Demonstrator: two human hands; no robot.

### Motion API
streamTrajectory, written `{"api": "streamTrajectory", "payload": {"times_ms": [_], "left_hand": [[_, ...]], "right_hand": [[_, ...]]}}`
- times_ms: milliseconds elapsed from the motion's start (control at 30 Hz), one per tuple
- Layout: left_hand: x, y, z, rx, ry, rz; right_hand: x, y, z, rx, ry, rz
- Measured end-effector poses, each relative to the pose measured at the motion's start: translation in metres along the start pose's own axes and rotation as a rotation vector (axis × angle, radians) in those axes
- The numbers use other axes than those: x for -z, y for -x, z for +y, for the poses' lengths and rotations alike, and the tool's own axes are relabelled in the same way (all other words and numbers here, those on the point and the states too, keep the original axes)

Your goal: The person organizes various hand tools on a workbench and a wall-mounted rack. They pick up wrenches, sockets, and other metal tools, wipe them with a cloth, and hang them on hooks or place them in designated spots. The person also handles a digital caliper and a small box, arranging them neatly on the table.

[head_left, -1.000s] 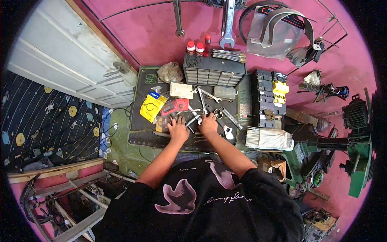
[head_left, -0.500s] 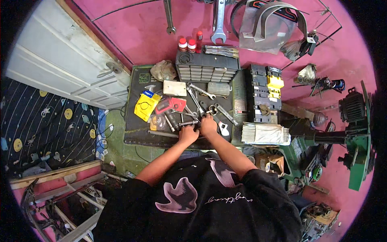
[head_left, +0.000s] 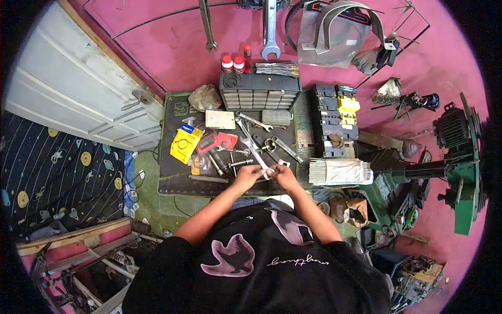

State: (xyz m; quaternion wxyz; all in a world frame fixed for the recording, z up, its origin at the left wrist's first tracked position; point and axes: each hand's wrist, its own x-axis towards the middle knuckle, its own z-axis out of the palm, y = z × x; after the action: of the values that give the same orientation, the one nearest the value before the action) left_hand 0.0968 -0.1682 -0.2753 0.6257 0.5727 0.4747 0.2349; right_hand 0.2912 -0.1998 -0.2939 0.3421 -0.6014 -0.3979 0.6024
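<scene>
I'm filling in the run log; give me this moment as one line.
left hand: on small white part | right hand: same part | below: dark tool mat | wrenches beyond

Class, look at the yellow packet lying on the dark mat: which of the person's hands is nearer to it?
Left. The left hand is right of the yellow packet, somewhat lower; the right hand is farther right, beyond the left.

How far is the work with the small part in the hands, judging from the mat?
Looks done: tools are laid out on the dark mat, spanners among them. In hand: the left hand and right hand meet on a small light part; its kind is too small to tell. Left: sockets and other pieces lie loose on the mat, untouched.
</scene>
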Motion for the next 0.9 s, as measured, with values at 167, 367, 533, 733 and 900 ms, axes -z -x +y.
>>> {"api": "streamTrajectory", "payload": {"times_ms": [167,367,533,733,900], "left_hand": [[0.010,-0.003,0.003,-0.070,-0.064,0.087],[0.024,-0.010,-0.011,-0.022,-0.037,0.160],[0.017,0.000,-0.043,0.082,-0.167,0.253],[0.031,0.007,-0.070,0.230,-0.402,0.230],[0.047,-0.004,-0.064,0.192,-0.451,0.377]], "right_hand": [[0.006,0.011,-0.060,-0.022,0.013,-0.164],[-0.002,0.005,-0.063,0.109,0.220,-0.183],[-0.027,-0.015,0.001,0.081,0.494,-0.155],[-0.053,-0.026,-0.003,0.157,0.921,-0.095],[-0.063,-0.056,-0.055,0.224,1.185,0.119]]}}
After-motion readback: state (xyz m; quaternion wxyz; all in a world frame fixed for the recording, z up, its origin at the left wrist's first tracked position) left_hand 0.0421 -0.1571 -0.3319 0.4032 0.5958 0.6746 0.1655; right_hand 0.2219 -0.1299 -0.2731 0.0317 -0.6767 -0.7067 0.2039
